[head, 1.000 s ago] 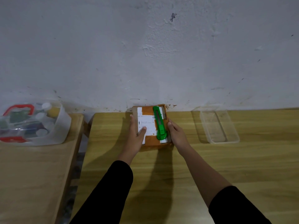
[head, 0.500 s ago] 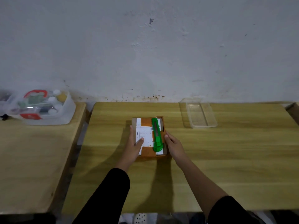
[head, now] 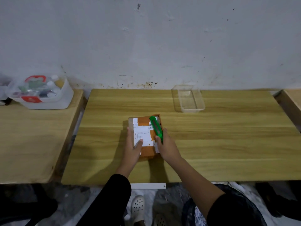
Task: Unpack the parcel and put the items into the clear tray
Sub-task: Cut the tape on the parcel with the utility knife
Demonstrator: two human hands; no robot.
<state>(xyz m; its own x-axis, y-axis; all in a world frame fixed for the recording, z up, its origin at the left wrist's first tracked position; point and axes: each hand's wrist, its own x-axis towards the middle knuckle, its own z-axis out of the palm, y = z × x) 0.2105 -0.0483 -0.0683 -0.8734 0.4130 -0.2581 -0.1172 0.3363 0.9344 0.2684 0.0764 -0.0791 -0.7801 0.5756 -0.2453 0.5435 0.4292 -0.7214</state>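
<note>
A brown parcel (head: 147,151) with orange tape and a white label lies flat in the middle of the wooden table (head: 219,144). A green utility knife (head: 155,125) rests on top of it along the right side. My left hand (head: 132,150) holds the parcel's left edge, thumb pressed on the label. My right hand (head: 167,146) pinches the near end of the knife between thumb and fingers. The clear tray (head: 192,109) stands at the back right near the wall, with nothing in it.
A white bin (head: 48,104) of bottles and small items sits on a second table to the left, across a narrow gap. Another table's corner (head: 293,97) shows at the far right. My feet and the floor show below the near edge.
The parcel has come from against the wall toward me, to the table's middle. My right hand has shifted from the parcel's right side onto the knife's near end.
</note>
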